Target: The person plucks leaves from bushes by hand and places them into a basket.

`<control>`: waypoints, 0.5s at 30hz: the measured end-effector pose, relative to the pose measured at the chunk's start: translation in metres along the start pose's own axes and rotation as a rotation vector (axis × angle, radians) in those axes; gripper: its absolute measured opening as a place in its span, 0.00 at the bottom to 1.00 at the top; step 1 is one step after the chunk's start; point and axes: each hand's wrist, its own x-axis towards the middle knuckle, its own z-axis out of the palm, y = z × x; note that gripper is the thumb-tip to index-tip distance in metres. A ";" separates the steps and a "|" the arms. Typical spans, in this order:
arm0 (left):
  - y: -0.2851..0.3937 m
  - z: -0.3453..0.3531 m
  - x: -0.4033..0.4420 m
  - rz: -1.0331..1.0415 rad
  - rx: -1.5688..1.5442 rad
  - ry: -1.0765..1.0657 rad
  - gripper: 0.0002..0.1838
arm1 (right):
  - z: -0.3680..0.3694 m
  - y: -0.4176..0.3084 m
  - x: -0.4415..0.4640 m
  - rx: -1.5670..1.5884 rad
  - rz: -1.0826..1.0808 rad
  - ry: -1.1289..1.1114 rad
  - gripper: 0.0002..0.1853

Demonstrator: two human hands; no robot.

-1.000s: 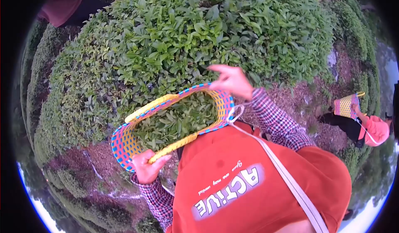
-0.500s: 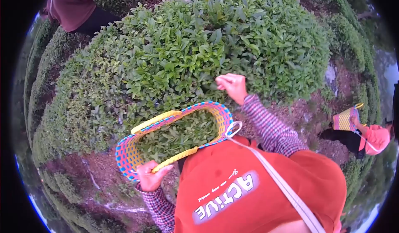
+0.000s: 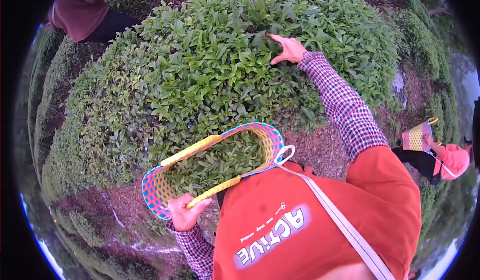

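Observation:
A woven basket (image 3: 270,136) in pink, blue and yellow hangs at my front from a white strap, with loose picked leaves (image 3: 220,162) lying in it. My left hand (image 3: 185,212) is closed around the near end of its yellow handle (image 3: 215,192). Over the leafy green bush (image 3: 210,70), my right hand (image 3: 289,49) reaches out with thumb and fingers spread apart. It is close to the upper leaves, and nothing shows between its fingers. Some fingertips are partly lost against the foliage.
A person in a dark maroon top (image 3: 82,10) stands beyond the bush at upper left. At far right another person in a pink top (image 3: 454,161) carries a similar basket (image 3: 416,137). Brown soil (image 3: 320,147) runs along the bush's near side, with more hedge rows around.
My right hand has moved from near the basket, where it was closed, up and away over the bush, and its fingers have opened. My left hand keeps its hold on the basket handle.

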 end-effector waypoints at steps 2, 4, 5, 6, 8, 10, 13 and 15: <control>0.000 0.000 0.000 -0.014 -0.049 0.018 0.22 | -0.016 -0.032 0.010 0.044 0.277 -0.221 0.41; -0.001 0.001 -0.002 -0.029 -0.077 0.035 0.21 | -0.008 -0.037 0.008 0.040 0.317 -0.129 0.26; -0.001 0.001 -0.002 -0.031 -0.076 0.043 0.21 | 0.004 -0.034 0.005 0.109 0.327 -0.068 0.24; -0.002 0.002 -0.001 -0.030 -0.074 0.049 0.21 | 0.012 -0.033 0.003 0.177 0.339 -0.003 0.22; 0.004 0.002 0.003 -0.031 -0.065 0.034 0.20 | 0.023 -0.030 -0.005 0.356 0.437 0.127 0.18; 0.004 0.003 0.004 -0.048 -0.056 0.016 0.20 | 0.027 -0.032 -0.013 0.568 0.595 0.258 0.15; 0.001 0.000 0.005 0.022 -0.038 0.023 0.20 | 0.017 -0.050 -0.019 1.019 0.758 0.624 0.09; 0.003 0.000 0.005 -0.024 0.009 -0.012 0.17 | -0.013 -0.053 -0.022 1.032 0.552 0.828 0.08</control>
